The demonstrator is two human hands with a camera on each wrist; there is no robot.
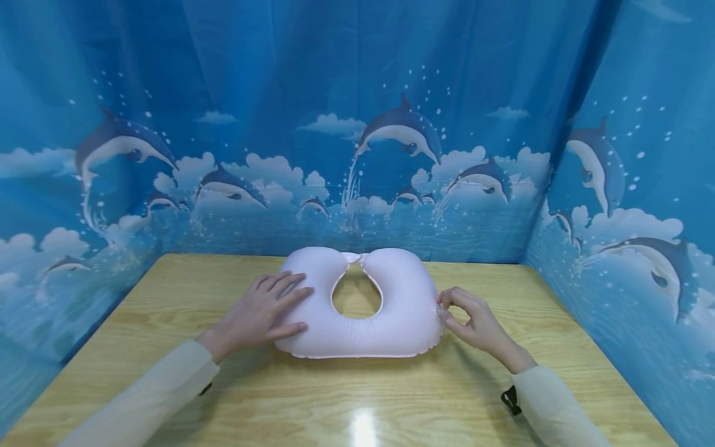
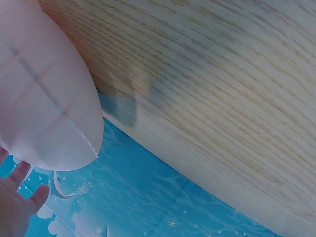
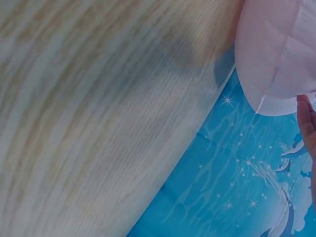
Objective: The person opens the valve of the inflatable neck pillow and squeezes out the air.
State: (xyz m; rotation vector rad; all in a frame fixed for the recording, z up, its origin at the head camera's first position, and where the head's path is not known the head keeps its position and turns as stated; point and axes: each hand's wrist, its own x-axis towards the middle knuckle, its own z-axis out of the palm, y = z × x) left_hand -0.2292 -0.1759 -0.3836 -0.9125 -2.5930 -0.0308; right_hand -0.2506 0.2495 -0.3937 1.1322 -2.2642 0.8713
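A pale pink inflatable neck pillow (image 1: 357,338) lies puffed up on the wooden table, its round opening in the middle and its two ends meeting at the back. My left hand (image 1: 268,310) rests on the pillow's left side with the fingers spread. At the right side, my right hand (image 1: 475,320) pinches a small, clear-looking valve (image 1: 440,310) between thumb and forefinger. In the left wrist view the pillow's seamed edge (image 2: 54,103) bulges above the left fingers. The right wrist view shows the right fingertips against the pillow (image 3: 276,64); the valve is hidden there.
The wooden table (image 1: 290,403) runs under both forearms, with light sleeves (image 1: 151,391). Blue curtains (image 1: 268,81) printed with dolphins stand around its back and sides. A dark strap (image 1: 511,400) hangs at the right wrist.
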